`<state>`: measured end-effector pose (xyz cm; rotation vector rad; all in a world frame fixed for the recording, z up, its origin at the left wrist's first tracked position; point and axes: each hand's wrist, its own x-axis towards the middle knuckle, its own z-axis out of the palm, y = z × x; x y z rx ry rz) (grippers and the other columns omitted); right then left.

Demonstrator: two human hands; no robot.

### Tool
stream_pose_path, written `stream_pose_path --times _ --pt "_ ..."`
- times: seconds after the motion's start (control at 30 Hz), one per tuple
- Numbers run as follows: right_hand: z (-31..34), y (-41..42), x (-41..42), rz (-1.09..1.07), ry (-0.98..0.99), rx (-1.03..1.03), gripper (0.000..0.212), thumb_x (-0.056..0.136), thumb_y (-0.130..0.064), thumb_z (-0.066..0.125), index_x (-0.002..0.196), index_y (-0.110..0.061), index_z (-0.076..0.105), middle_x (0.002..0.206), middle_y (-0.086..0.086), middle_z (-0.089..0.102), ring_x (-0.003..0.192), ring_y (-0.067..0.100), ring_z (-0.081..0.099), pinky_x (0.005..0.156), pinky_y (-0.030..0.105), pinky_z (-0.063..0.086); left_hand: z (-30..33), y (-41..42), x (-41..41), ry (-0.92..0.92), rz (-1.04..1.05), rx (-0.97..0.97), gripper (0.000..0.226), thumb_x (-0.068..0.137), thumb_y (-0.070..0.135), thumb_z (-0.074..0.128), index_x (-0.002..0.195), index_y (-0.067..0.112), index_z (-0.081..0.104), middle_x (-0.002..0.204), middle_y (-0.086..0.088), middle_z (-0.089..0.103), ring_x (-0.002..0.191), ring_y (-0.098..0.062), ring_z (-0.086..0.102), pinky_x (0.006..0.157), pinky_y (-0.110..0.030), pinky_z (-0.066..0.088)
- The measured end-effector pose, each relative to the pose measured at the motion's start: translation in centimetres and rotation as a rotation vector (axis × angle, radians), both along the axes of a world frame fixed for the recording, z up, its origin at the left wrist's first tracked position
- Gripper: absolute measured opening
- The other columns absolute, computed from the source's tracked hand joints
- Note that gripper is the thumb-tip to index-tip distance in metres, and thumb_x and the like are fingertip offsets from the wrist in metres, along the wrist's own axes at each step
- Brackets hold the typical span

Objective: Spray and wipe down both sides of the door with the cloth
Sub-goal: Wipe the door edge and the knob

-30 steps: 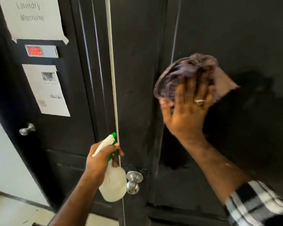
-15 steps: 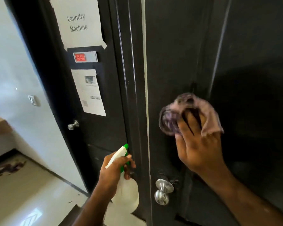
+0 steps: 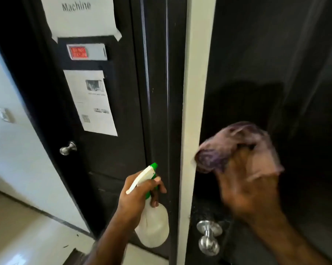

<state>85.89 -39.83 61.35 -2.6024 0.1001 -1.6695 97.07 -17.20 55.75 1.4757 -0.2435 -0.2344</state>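
- Head view, item one: right hand (image 3: 245, 190), lower right of the frame, is pressing a purple cloth (image 3: 236, 150) against the dark door (image 3: 276, 73); its fingers are lying partly under the bunched fabric, blurred, so their exact curl cannot be told.
- Cloth is sitting just right of the door's pale edge (image 3: 195, 92), above the round steel doorknob (image 3: 209, 238).
- Left hand (image 3: 140, 196), lower centre, is gripping a white spray bottle (image 3: 153, 226) by its neck, green nozzle (image 3: 153, 165) pointing up and away.
- Deciding relation: the door's long axis is running top to bottom of the frame; the right hand is already on it, the left is hanging beside the edge.
- Other: papered neighbouring door (image 3: 104, 159), upper left.
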Motion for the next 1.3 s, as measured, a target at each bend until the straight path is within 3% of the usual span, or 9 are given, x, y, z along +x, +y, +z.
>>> stream_pose_path --times 0.1,0.23,0.3,0.47,0.67,0.83,1.0,1.17,1.3 --pt "0.3 -0.8 0.5 -0.188 -0.233 0.049 0.041 0.101 -0.017 0.069 0.139 -0.004 0.059 0.153 0.029 0.051 0.139 0.05 0.051 0.121 0.051 0.036 -0.7 1.0 2.9 0.01 -0.15 0.047 0.023 0.098 0.012 0.066 0.113 0.027 0.057 0.083 -0.012 0.076 0.059 -0.023 0.061 0.071 -0.041 0.058" --pt "-5.0 3.4 1.7 -0.279 -0.261 0.148 0.018 0.09 -0.007 0.073 0.104 0.002 0.066 0.127 0.03 0.054 0.113 0.051 0.055 0.108 0.049 0.043 -2.7 1.8 6.4 0.118 -0.26 0.063 0.032 0.096 0.011 0.069 0.12 0.027 0.054 0.085 -0.015 0.076 0.06 -0.022 0.064 0.066 -0.037 0.059" --pt "-9.1 6.6 2.1 -0.329 -0.091 0.192 0.018 0.082 -0.001 0.069 0.099 0.003 0.07 0.125 0.032 0.059 0.112 0.048 0.057 0.105 0.053 0.046 -3.7 1.9 7.6 0.174 -0.306 0.065 0.034 0.095 0.009 0.07 0.121 0.024 0.054 0.085 -0.017 0.076 0.058 -0.021 0.065 0.062 -0.037 0.058" --pt "-18.7 13.7 3.6 -0.303 0.439 0.38 0.053 0.086 -0.009 0.061 0.137 -0.018 0.07 0.149 0.009 0.058 0.132 0.035 0.057 0.117 0.048 0.046 -7.0 2.7 8.7 0.214 -0.371 0.027 0.026 0.092 0.0 0.071 0.115 0.008 0.062 0.086 -0.032 0.071 0.05 -0.027 0.055 0.059 -0.039 0.047" --pt "-24.7 17.2 2.2 -0.056 0.912 1.217 0.051 0.076 -0.049 0.06 0.123 -0.033 0.073 0.116 -0.008 0.069 0.105 0.013 0.07 0.097 0.023 0.055 -10.1 5.7 7.3 0.124 -0.553 0.093 0.013 0.091 -0.002 0.067 0.081 0.001 0.075 0.08 -0.034 0.068 0.048 -0.03 0.05 0.054 -0.034 0.046" --pt "-28.3 20.9 -5.0 0.06 0.376 1.822 0.048 0.061 -0.01 0.072 0.104 -0.028 0.084 0.096 0.003 0.083 0.089 0.015 0.074 0.089 0.036 0.06 -11.4 7.0 4.3 0.039 -0.723 0.133 0.023 0.094 -0.005 0.063 0.078 0.005 0.076 0.08 -0.032 0.069 0.049 -0.025 0.055 0.053 -0.034 0.049" --pt "-27.0 23.1 -8.7 0.291 -0.294 2.346 0.042 0.097 -0.009 0.062 0.138 0.001 0.068 0.133 0.026 0.071 0.12 0.041 0.071 0.097 0.047 0.062 -13.2 7.5 0.6 0.065 -0.801 0.179 0.038 0.098 -0.006 0.059 0.075 0.017 0.078 0.08 -0.022 0.075 0.052 -0.024 0.065 0.062 -0.034 0.059" --pt "-23.9 26.4 -10.8 0.382 -0.67 2.494 0.052 0.109 -0.036 0.044 0.137 0.0 0.07 0.139 0.026 0.067 0.117 0.042 0.073 0.098 0.055 0.061 -13.5 8.6 -1.0 0.058 -1.028 0.196 0.014 0.089 0.009 0.067 0.09 -0.004 0.07 0.091 -0.029 0.075 0.069 -0.045 0.071 0.078 -0.05 0.062" --pt "-23.6 26.8 -11.9 0.266 -0.821 2.435 0.048 0.108 -0.039 0.045 0.123 -0.008 0.079 0.138 0.023 0.069 0.124 0.045 0.069 0.111 0.065 0.051 -14.3 8.7 -1.3 0.083 -1.003 0.331 0.011 0.1 -0.001 0.063 0.092 -0.001 0.07 0.08 -0.023 0.074 0.06 -0.035 0.071 0.069 -0.042 0.063"
